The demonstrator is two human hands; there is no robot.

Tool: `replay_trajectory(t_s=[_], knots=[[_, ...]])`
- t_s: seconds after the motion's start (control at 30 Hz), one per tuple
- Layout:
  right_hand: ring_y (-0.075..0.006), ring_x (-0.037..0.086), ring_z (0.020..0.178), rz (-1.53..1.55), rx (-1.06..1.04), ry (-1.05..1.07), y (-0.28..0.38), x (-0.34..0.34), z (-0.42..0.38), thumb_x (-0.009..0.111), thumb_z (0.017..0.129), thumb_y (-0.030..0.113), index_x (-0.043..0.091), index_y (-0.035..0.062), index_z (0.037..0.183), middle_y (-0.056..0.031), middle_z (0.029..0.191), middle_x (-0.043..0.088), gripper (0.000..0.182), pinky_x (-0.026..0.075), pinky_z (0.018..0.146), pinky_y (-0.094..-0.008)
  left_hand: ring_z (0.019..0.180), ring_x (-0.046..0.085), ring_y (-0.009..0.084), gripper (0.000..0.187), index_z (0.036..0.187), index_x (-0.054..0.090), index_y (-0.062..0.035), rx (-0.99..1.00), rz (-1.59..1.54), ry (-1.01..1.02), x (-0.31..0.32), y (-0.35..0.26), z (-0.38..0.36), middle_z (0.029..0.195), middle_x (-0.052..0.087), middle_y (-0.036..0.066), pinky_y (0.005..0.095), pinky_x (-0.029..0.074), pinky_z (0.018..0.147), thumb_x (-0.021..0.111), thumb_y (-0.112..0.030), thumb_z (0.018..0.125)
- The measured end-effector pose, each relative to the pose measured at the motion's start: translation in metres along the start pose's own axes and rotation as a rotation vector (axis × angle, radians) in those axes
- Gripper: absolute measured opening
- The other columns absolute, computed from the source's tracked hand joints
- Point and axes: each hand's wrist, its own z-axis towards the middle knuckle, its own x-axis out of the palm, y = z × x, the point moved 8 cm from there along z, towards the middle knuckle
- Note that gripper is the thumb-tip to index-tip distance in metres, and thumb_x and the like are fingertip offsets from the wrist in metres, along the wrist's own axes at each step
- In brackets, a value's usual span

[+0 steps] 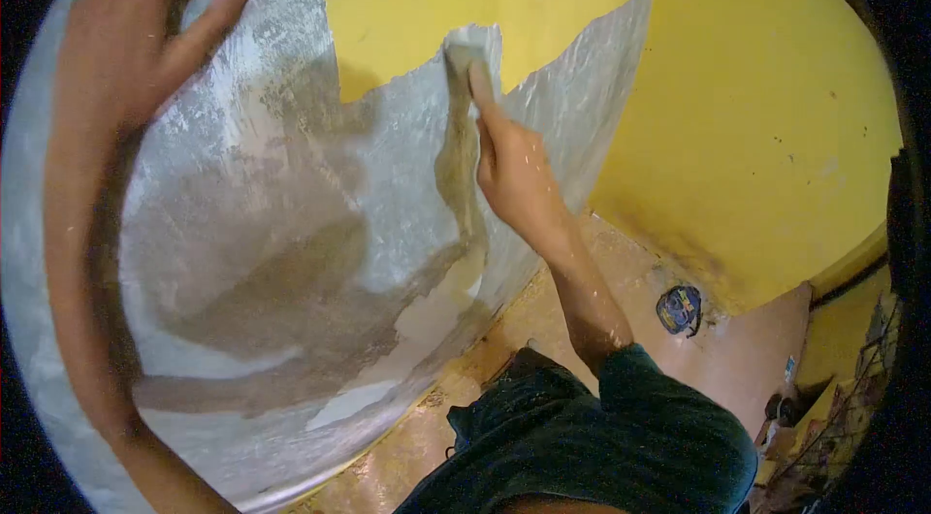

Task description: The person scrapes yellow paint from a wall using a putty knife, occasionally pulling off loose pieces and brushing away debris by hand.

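Note:
My right hand (pixel 524 175) is closed around the handle of a putty knife (pixel 479 82). The blade, partly hidden and blurred, rests against the wall where a ragged edge divides the grey surface (pixel 407 175) from the yellow paint (pixel 407 0). A narrow grey strip runs up into the yellow at that spot. At the upper left, my left hand (pixel 126 48) lies on the grey surface with its thumb and fingers apart, holding nothing; some fingertips leave the view. Pale flecks dot my right hand and forearm.
A second yellow wall (pixel 756 116) stands to the right, chipped in places and stained near its foot. On the floor (pixel 582 286) sits a dark blue, patterned container or bag (pixel 678 309). Assorted clutter (pixel 805 427) lies at the lower right.

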Motion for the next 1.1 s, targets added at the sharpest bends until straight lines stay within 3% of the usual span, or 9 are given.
replay_trajectory(t_s=[0.13, 0.23, 0.27, 0.33, 0.4, 0.53, 0.67, 0.87, 1.1], knots=[[-0.0232, 0.055, 0.059, 0.227, 0.023, -0.002, -0.012, -0.014, -0.039, 0.049, 0.100, 0.003, 0.040, 0.0108, 0.154, -0.0116, 0.072, 0.057, 0.055, 0.044, 0.058, -0.0340, 0.134, 0.051, 0.0331, 0.057, 0.141, 0.057, -0.0201, -0.126, -0.131, -0.076, 0.002, -0.047, 0.008, 0.145, 0.055, 0.015, 0.0564, 0.032, 0.114, 0.070, -0.039, 0.089], [-0.0229, 0.059, 0.069, 0.334, 0.225, 0.001, -0.037, -0.021, -0.069, 0.049, 0.101, 0.005, 0.037, 0.0063, 0.155, -0.0183, 0.093, 0.066, 0.055, 0.049, 0.065, -0.0370, 0.142, 0.040, 0.0355, 0.071, 0.147, 0.050, -0.0230, 0.105, -0.844, -0.011, 0.046, -0.190, -0.016, 0.151, 0.047, 0.018, 0.0564, 0.021, 0.122, 0.074, -0.033, 0.080], [-0.0246, 0.061, 0.073, 0.354, 0.281, 0.008, -0.041, -0.024, -0.078, 0.049, 0.101, 0.005, 0.035, 0.0045, 0.155, -0.0220, 0.101, 0.069, 0.056, 0.050, 0.069, -0.0391, 0.135, 0.049, 0.0342, 0.063, 0.137, 0.060, -0.0178, 0.245, -0.891, 0.647, 0.051, -0.248, -0.024, 0.148, 0.050, 0.017, 0.0541, 0.021, 0.122, 0.075, -0.029, 0.077], [-0.0192, 0.055, 0.071, 0.409, 0.391, -0.020, -0.043, -0.034, -0.093, 0.049, 0.101, 0.006, 0.033, 0.0062, 0.157, -0.0188, 0.099, 0.068, 0.058, 0.049, 0.068, -0.0357, 0.125, 0.057, 0.0364, 0.041, 0.116, 0.072, -0.0076, 0.710, -0.912, 0.495, 0.013, -0.327, -0.053, 0.117, 0.071, 0.018, 0.0481, 0.042, 0.111, 0.066, -0.034, 0.085], [-0.0189, 0.053, 0.070, 0.431, 0.471, -0.024, -0.045, -0.039, -0.110, 0.048, 0.101, 0.006, 0.031, 0.0062, 0.158, -0.0186, 0.099, 0.066, 0.059, 0.049, 0.068, -0.0352, 0.111, 0.067, 0.0323, 0.043, 0.113, 0.074, -0.0044, 0.434, -1.447, 0.939, 0.013, -0.357, -0.065, 0.117, 0.072, 0.017, 0.0450, 0.052, 0.096, 0.058, -0.039, 0.093], [-0.0254, 0.055, 0.076, 0.331, 0.380, 0.020, -0.052, -0.028, -0.153, 0.046, 0.101, 0.004, 0.028, 0.0029, 0.158, -0.0212, 0.099, 0.061, 0.060, 0.047, 0.071, -0.0396, 0.095, 0.068, 0.0209, 0.050, 0.105, 0.073, 0.0031, -0.894, -2.489, 0.313, -0.012, -0.347, -0.109, 0.099, 0.074, 0.016, 0.0370, 0.052, 0.084, 0.048, -0.040, 0.105], [-0.0263, 0.059, 0.087, 0.145, 0.033, 0.300, -0.017, 0.000, -0.197, 0.044, 0.101, -0.001, 0.019, -0.0016, 0.158, -0.0196, 0.117, 0.059, 0.063, 0.052, 0.078, -0.0374, 0.074, 0.062, 0.0119, 0.034, 0.088, 0.069, 0.0040, -1.201, -2.051, 0.474, -0.054, -0.353, -0.180, 0.078, 0.069, 0.016, 0.0342, 0.047, 0.065, 0.061, -0.026, 0.101], [-0.0261, 0.060, 0.101, 0.703, 0.876, 1.201, -0.029, 0.007, -0.328, 0.052, 0.104, 0.011, -0.017, 0.0022, 0.158, -0.0229, 0.121, 0.059, 0.088, 0.049, 0.090, -0.0377, 0.058, 0.053, 0.0079, 0.041, 0.077, 0.065, 0.0033, -1.369, -1.755, 0.857, -0.123, -0.417, -0.304, 0.058, 0.057, 0.007, 0.0310, 0.041, 0.054, 0.062, -0.029, 0.101], [-0.0135, 0.056, 0.089, 0.895, 0.552, 1.206, -0.054, 0.017, -0.311, 0.048, 0.108, 0.032, 0.032, 0.0009, 0.142, -0.0062, 0.096, 0.058, 0.049, 0.047, 0.081, -0.0307, 0.056, 0.040, 0.0082, 0.041, 0.079, 0.059, 0.0033, -1.523, -1.724, 0.759, -0.084, -0.413, -0.285, 0.057, 0.048, 0.004, 0.0329, 0.032, 0.050, 0.060, -0.030, 0.103]])
